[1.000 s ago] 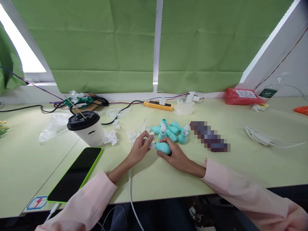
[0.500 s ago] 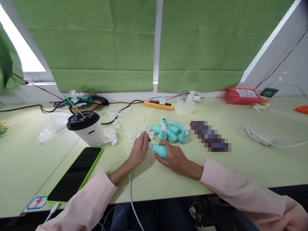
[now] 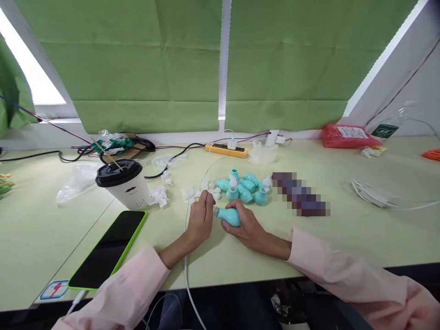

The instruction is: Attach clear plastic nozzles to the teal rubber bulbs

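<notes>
My right hand [image 3: 249, 228] wraps round a small turquoise bulb-shaped bottle [image 3: 229, 216], which lies on its side in the air just above the table, neck pointing left. A pale translucent tip [image 3: 216, 211] sits on its neck. My left hand [image 3: 200, 217] is closed at that tip, thumb on top, and its fingers hide the far end. Behind my hands lies a cluster of similar turquoise bottles [image 3: 245, 196]; two stand with pale tips on, and one upright bottle [image 3: 234, 173] shows an open mouth. Several small whitish caps [image 3: 216, 192] lie left of the cluster.
A lidded paper cup [image 3: 125, 190] with a stick and a green-edged phone [image 3: 108, 250] stand to the left. A white cable [image 3: 186, 263] runs beneath my left wrist. Further back are an orange power strip [image 3: 223, 150] and a red package [image 3: 343, 136]. A blurred-out item [image 3: 300, 195] lies right.
My left hand has shifted very slightly left and tilted upright at the bottle's tip. The bottle stays in my right hand, almost unmoved.
</notes>
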The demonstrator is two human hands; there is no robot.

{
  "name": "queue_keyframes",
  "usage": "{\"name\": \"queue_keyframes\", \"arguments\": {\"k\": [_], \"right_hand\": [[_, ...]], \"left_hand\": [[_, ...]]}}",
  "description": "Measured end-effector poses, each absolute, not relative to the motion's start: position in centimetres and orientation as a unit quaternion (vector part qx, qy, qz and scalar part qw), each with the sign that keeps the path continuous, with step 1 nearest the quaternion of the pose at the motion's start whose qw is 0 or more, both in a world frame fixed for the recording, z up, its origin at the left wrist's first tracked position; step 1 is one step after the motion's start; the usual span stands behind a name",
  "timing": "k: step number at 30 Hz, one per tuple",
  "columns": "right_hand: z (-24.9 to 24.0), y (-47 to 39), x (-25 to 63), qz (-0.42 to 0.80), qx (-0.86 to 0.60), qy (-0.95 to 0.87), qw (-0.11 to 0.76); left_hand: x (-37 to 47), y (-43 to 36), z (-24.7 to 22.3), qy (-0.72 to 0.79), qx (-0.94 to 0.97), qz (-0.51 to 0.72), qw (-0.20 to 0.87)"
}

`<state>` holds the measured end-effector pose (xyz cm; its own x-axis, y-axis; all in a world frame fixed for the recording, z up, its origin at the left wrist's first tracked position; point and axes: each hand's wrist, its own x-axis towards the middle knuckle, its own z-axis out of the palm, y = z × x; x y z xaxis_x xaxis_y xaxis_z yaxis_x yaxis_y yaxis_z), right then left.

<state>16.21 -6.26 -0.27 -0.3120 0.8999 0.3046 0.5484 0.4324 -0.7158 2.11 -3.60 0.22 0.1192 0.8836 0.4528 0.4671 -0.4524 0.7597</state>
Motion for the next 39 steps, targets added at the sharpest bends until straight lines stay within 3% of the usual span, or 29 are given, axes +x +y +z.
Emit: {"name": "queue_keyframes", "arguments": {"k": [8, 15, 23, 28, 33, 39], "right_hand": [[-0.7, -5.7, 15.8, 0.497, -0.428, -0.65, 0.382], [0.4, -5.6, 15.8, 0.743, -0.372, -0.485, 0.272], [0.9, -4.9, 16.8, 0.853, -0.307, -0.388, 0.163], [0.6, -4.8, 16.7, 0.862, -0.3, -0.381, 0.149], [0.4, -5.0, 16.4, 0.751, -0.353, -0.479, 0.284], [1.0, -4.9, 17.1, 0.604, -0.382, -0.563, 0.415]], "left_hand": [[2.1, -3.3, -0.1, 0.469, 0.726, 0.463, 0.199], [2.0, -3.3, -0.3, 0.456, 0.729, 0.463, 0.216], [2.0, -3.4, -0.5, 0.428, 0.725, 0.475, 0.256], [1.9, -3.3, -0.4, 0.423, 0.738, 0.461, 0.253], [1.7, -3.5, 0.4, 0.399, 0.759, 0.436, 0.273], [0.4, -1.9, 1.8, 0.414, 0.695, 0.508, 0.296]]}}
